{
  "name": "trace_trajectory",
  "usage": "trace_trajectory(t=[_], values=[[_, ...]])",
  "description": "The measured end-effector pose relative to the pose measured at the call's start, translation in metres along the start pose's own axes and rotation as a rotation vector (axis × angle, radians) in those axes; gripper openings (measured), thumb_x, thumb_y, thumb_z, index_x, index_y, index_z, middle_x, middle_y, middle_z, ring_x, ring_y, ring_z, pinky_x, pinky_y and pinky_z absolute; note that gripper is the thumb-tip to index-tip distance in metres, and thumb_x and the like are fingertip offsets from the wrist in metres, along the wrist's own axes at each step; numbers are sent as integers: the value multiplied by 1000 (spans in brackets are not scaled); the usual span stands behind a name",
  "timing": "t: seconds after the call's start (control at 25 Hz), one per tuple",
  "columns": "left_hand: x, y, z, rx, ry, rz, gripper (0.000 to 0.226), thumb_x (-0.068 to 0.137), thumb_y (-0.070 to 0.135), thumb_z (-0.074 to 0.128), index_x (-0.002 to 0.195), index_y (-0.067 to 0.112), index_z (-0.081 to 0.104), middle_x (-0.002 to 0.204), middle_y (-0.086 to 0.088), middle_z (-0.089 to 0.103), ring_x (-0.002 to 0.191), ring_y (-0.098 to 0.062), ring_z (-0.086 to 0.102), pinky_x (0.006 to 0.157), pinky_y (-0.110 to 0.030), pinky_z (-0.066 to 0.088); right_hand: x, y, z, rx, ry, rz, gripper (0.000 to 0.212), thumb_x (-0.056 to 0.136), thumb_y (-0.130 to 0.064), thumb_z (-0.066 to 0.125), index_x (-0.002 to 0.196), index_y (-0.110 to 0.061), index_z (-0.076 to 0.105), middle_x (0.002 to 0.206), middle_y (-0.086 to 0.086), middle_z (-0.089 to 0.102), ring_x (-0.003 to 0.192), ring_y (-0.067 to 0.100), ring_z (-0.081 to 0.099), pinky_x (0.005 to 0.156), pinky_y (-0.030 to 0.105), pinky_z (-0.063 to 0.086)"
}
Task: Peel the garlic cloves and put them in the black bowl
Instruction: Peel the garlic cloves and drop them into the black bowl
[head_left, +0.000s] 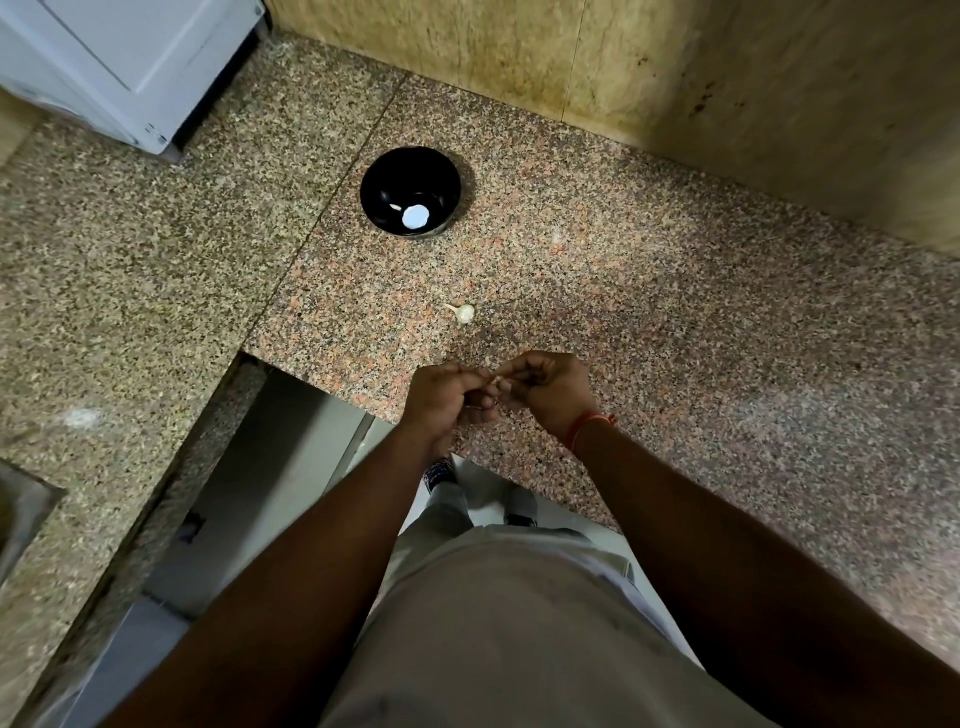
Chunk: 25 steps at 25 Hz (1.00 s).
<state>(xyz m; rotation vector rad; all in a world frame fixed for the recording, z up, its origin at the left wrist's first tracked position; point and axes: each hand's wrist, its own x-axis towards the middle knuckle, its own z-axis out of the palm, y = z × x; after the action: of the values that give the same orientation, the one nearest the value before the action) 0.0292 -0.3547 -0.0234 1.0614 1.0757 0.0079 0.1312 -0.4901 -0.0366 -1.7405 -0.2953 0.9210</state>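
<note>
White appliance (130, 62), flat-panelled, far left corner. Speckled granite bench (675, 338), polished. Round glossy black bowl (414, 191), holding one small pale peeled clove (396, 208) beside a bright reflection. Unpeeled garlic clove (464, 313), papery, tailed, on the bench between bowl and hands. Left hand (448, 402) and right hand (545, 389), fingers curled together, pinching a small garlic clove (497, 380) over the bench edge. Red thread wristband (589, 423), right wrist.

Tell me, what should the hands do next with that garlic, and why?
Probably keep pulling the skin off. The left hand and right hand both pinch a small pale garlic clove that seems not fully peeled. Then it likely goes into the round black bowl. Another unpeeled white garlic clove waits on the speckled granite counter.
</note>
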Motion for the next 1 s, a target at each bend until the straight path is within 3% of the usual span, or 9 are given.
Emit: trace_trajectory(t=[0.12,0.4,0.52,0.68,0.8,1.0], values=[[0,1,-1,40,8,6,18,89,2,75,97,-14,69,79,-22,73,57,-25,66,54,-36,60,1,-4,-2,24,14,28,16,83,8,77,92,-6,76,82,10,78,75,23,76,69,38,64],[-1,3,6,115,19,36,6,89,-4,73,85,-9,71,70,-19,72,51,-22,65,48,-33,58,3,-8,0,35,0,18,22,82,9,77,86,-13,76,84,12,77,80,31,76,72,42,64],[4,4,4,162,35,40,11,87,-4,74,89,-14,70,68,-21,70,47,-24,62,55,-38,59,5,-7,-1,61,-30,22,16,82,7,77,93,-5,75,88,16,77,82,28,76,74,40,64],[5,6,5,198,13,37,9,86,0,75,80,-6,72,62,-18,66,45,-25,59,60,-40,55,9,-8,-3,117,-47,62,16,84,7,75,100,3,73,94,22,75,81,25,72,75,41,64],[7,5,6,207,38,10,9,87,-2,72,81,-8,70,62,-19,64,44,-24,57,54,-38,57,11,-8,-7,290,-21,118,16,88,6,72,103,1,71,94,17,73,84,23,70,75,39,63],[11,3,6,367,10,85,19,95,4,67,81,-8,73,70,-27,70,50,-32,63,56,-50,61,14,-5,-13,362,-21,177,17,91,4,69,108,2,71,94,10,71,85,20,68,74,36,62]])
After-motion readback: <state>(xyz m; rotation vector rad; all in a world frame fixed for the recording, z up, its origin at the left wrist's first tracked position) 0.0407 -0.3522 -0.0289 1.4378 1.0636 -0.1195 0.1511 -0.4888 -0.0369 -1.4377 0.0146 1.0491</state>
